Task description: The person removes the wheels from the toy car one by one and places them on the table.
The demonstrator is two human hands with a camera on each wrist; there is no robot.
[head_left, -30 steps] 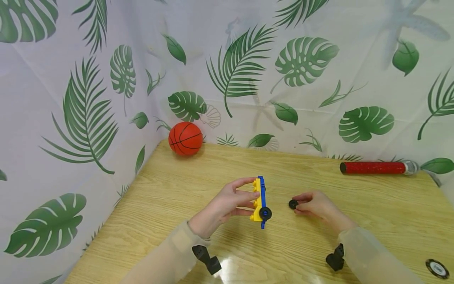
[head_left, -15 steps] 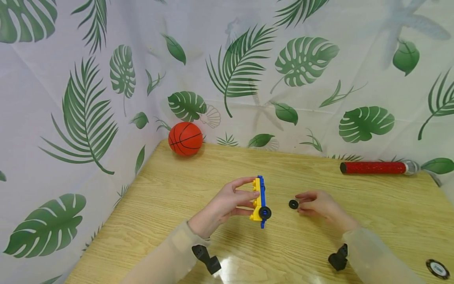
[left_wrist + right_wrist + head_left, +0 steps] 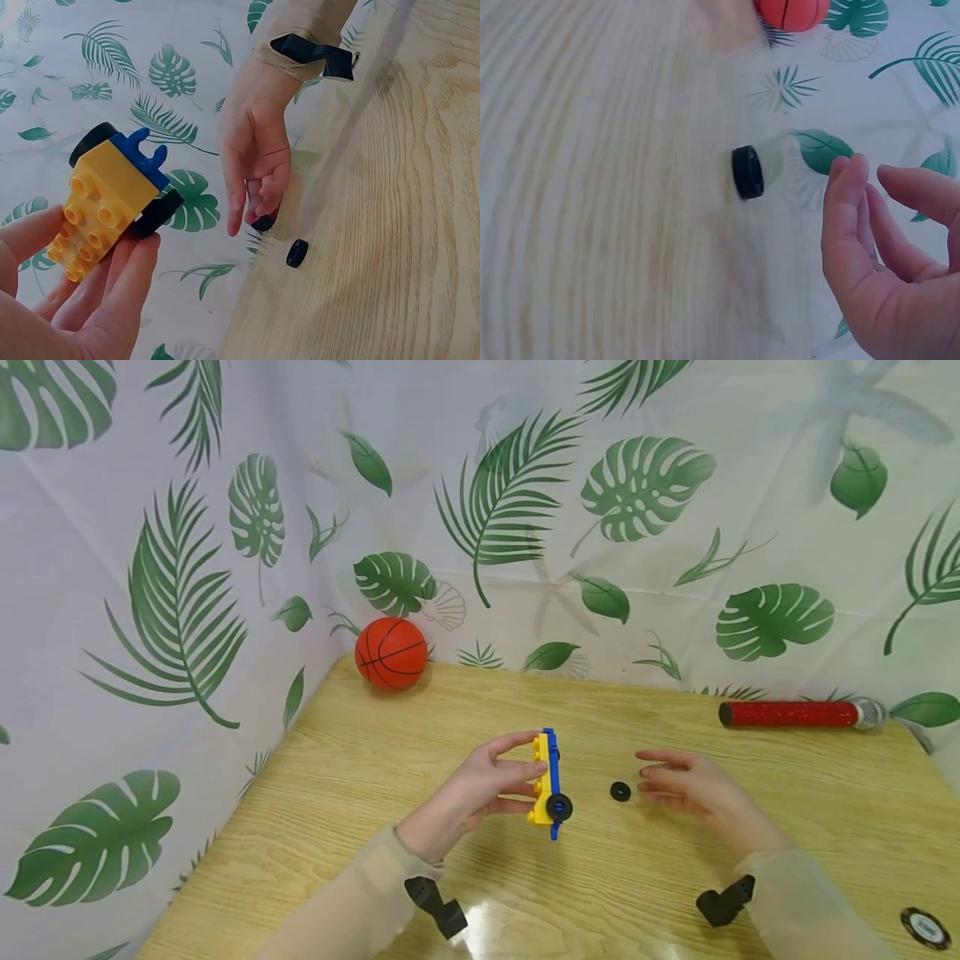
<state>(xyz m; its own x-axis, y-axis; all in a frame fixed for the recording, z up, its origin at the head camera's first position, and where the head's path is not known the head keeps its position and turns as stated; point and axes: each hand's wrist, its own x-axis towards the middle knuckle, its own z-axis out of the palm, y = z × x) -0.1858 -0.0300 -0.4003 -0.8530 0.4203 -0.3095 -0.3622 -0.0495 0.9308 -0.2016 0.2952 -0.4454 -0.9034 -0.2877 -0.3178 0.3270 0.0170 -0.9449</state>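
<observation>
My left hand (image 3: 480,781) grips a toy car (image 3: 549,783) above the table, thumb on one side and fingers on the other. The car has a yellow studded block body on a blue base, turned on its side in the head view. In the left wrist view the studs of the toy car (image 3: 97,210) face the camera, with black wheels at one end and a blue hook-like part. A loose black tyre (image 3: 620,792) lies on the table. Just right of it is my right hand (image 3: 697,789), fingers relaxed and holding nothing. The right wrist view shows the tyre (image 3: 748,172) apart from the fingertips (image 3: 857,166).
On the wooden table (image 3: 480,702) a red basketball (image 3: 391,653) sits at the back left corner. A red microphone (image 3: 798,714) lies along the back right. A round black-and-white chip (image 3: 925,927) is at the front right. Leaf-printed cloth (image 3: 525,527) hangs behind and at left.
The right hand has let go of the tyre and drawn back to the right, its fingers spreading. The tyre stays on the table. The left hand and toy car have barely moved.
</observation>
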